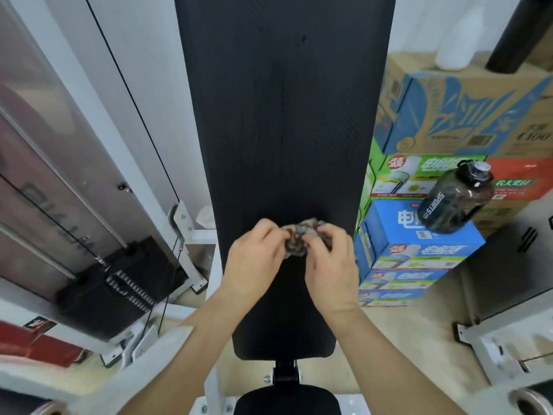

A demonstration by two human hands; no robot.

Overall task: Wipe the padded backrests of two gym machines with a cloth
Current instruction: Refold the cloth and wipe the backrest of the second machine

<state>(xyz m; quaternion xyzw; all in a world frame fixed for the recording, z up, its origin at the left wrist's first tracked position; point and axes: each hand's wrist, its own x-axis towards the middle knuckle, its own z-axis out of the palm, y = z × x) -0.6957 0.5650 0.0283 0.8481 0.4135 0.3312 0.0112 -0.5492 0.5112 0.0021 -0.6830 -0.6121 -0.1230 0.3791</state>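
Observation:
A long black padded backrest (284, 115) runs up the middle of the view, with a black seat pad (285, 399) below it. A small crumpled grey-brown cloth (300, 233) is bunched between both hands, in front of the lower part of the backrest. My left hand (254, 262) grips its left side and my right hand (330, 265) grips its right side. Fingers hide much of the cloth. Whether the cloth touches the pad cannot be told.
A white machine frame with a cable and a black weight stack (125, 289) stands at left. Stacked cardboard boxes (419, 235) stand at right, with a dark sports bottle (454, 196) on the blue one. A white frame foot (493, 345) lies at lower right.

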